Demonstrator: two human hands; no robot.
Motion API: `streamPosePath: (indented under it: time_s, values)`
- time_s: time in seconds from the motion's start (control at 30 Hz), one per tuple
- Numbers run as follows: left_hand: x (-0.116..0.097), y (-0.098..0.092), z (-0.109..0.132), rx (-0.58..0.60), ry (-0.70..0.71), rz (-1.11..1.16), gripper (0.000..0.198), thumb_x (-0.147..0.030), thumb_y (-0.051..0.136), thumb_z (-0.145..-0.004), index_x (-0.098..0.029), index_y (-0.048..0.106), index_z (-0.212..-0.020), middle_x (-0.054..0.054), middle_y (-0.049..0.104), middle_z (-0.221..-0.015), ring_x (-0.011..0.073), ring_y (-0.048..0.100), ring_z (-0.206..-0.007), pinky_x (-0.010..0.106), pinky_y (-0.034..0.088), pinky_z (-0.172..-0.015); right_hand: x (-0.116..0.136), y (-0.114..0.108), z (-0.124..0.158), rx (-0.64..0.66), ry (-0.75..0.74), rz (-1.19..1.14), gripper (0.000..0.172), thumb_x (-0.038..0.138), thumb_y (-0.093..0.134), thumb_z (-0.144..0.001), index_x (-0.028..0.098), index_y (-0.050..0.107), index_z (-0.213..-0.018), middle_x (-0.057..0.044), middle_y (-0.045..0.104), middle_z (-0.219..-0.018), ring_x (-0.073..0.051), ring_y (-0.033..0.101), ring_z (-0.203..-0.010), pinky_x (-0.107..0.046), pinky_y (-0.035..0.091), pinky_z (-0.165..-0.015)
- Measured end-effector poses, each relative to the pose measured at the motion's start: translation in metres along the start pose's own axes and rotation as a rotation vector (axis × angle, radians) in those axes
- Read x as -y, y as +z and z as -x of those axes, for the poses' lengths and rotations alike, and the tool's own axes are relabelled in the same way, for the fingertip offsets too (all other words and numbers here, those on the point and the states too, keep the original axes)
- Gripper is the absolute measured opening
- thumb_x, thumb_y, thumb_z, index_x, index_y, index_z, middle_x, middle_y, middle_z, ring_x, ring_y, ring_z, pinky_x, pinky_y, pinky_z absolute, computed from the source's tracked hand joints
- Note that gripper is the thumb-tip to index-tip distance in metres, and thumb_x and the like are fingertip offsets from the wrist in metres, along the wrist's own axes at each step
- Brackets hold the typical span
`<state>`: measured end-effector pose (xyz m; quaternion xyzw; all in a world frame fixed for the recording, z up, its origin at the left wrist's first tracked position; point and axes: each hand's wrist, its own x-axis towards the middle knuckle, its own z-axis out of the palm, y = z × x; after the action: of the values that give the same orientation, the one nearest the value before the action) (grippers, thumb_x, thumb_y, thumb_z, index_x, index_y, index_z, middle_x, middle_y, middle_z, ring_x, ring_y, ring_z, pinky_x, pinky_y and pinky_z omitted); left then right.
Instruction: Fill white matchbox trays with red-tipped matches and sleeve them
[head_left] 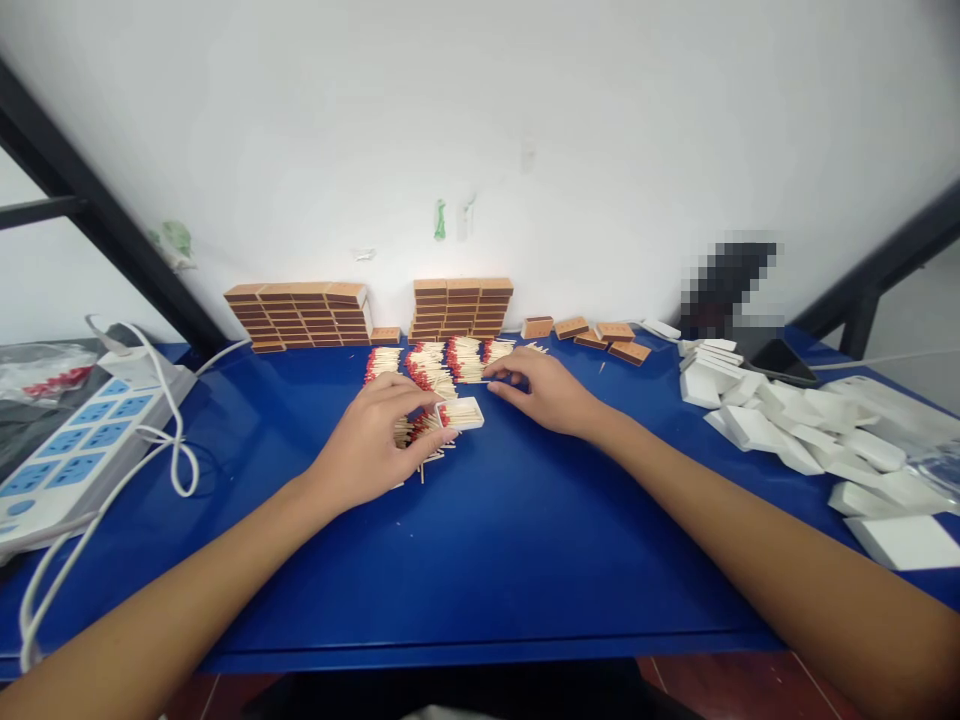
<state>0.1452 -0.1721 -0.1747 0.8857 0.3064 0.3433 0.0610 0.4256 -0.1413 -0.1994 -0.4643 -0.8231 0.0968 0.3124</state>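
Observation:
My left hand (375, 435) rests on the blue table (495, 560), its fingers closed on a small white matchbox tray (461, 412) with red-tipped matches in it. Loose matches (416, 440) lie under and beside that hand. My right hand (541, 388) is just right of the tray, fingers curled and pinching matches at the edge of the match heaps (439, 365), which are spread in bundles toward the wall.
Two stacks of brown matchbox sleeves (304, 313) (461, 307) stand against the wall, with a few loose ones (600, 335) to the right. A pile of white trays (795, 425) fills the right side. A power strip (67, 455) with white cable lies left. A dark phone stand (757, 345) sits back right.

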Motion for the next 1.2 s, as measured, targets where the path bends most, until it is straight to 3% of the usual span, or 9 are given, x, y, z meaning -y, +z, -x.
streamPosePath:
  time_s: [0.2,0.7,0.87,1.2]
  values:
    - [-0.001,0.003,0.0,0.027,-0.002,0.008,0.033,-0.042,0.076,-0.091,-0.019,0.075,-0.114,0.009,0.075,-0.103,0.0252,0.067,-0.101,0.042,0.057,-0.091,0.004,0.012,-0.005,0.012,0.014,0.028,0.01,0.018,0.061,-0.095,0.018,0.067,-0.088,-0.005,0.063,-0.088,-0.019,0.058,-0.085,-0.032,0.044,-0.078]
    - [0.001,0.004,0.0,0.031,-0.008,-0.023,0.033,-0.043,0.075,-0.092,-0.017,0.075,-0.113,0.01,0.075,-0.103,0.0258,0.065,-0.102,0.042,0.056,-0.092,0.008,0.023,-0.015,0.016,0.026,0.088,0.008,0.015,0.063,-0.097,0.019,0.064,-0.09,-0.006,0.066,-0.091,-0.02,0.057,-0.085,-0.031,0.041,-0.077]
    - [0.004,0.004,0.001,0.029,0.0,-0.035,0.033,-0.043,0.075,-0.092,-0.017,0.074,-0.112,0.01,0.075,-0.103,0.0253,0.066,-0.101,0.042,0.056,-0.092,0.013,0.019,-0.011,0.05,0.086,0.152,0.011,0.021,0.061,-0.1,0.019,0.061,-0.089,-0.008,0.066,-0.092,-0.022,0.058,-0.088,-0.033,0.041,-0.079]
    - [0.007,0.001,-0.001,0.005,-0.008,-0.044,0.035,-0.046,0.076,-0.091,-0.016,0.075,-0.11,0.01,0.075,-0.1,0.0257,0.066,-0.098,0.043,0.057,-0.089,0.018,-0.007,0.008,0.218,0.051,0.141,0.012,0.022,0.052,-0.103,0.019,0.058,-0.093,-0.009,0.062,-0.101,-0.022,0.057,-0.091,-0.033,0.042,-0.079]
